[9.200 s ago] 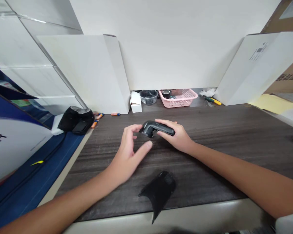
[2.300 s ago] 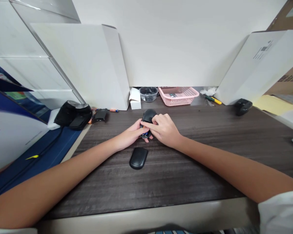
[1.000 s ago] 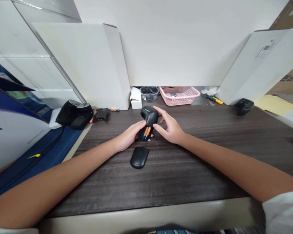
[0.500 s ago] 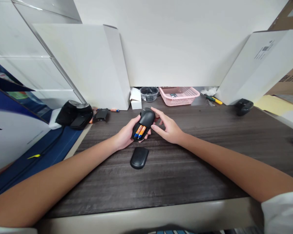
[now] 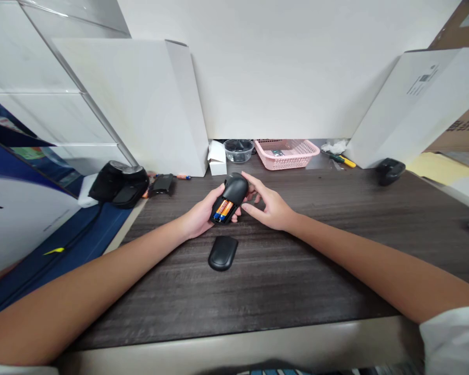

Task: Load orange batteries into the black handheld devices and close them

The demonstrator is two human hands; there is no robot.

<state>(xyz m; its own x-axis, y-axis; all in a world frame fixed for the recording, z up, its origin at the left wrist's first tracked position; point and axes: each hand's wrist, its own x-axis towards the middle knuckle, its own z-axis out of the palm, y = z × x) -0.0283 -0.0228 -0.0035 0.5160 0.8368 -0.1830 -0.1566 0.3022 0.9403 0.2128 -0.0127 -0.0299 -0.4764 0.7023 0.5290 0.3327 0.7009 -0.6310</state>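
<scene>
A black computer mouse (image 5: 237, 187) is gripped in my left hand (image 5: 200, 215), tilted above the table. Its battery bay shows, with two orange and blue batteries (image 5: 224, 209) lying side by side inside. My right hand (image 5: 269, 206) is at the mouse's right side, thumb and fingers apart, with the fingertips by its upper edge; whether they touch it is hard to tell. Below the mouse, a loose black cover (image 5: 223, 253) lies on the dark wooden table (image 5: 281, 291).
Along the back stand a small white box (image 5: 218, 159), a clear round bowl (image 5: 239, 151), a pink basket (image 5: 287, 162) and a yellow-handled tool (image 5: 347, 161). Black devices sit left (image 5: 119, 185) and right (image 5: 391, 171). Another battery (image 5: 183, 177) lies behind my left hand.
The mouse has tilted very slightly in my left hand, and the fingers under it have shifted a little. My right hand is almost unmoved.
</scene>
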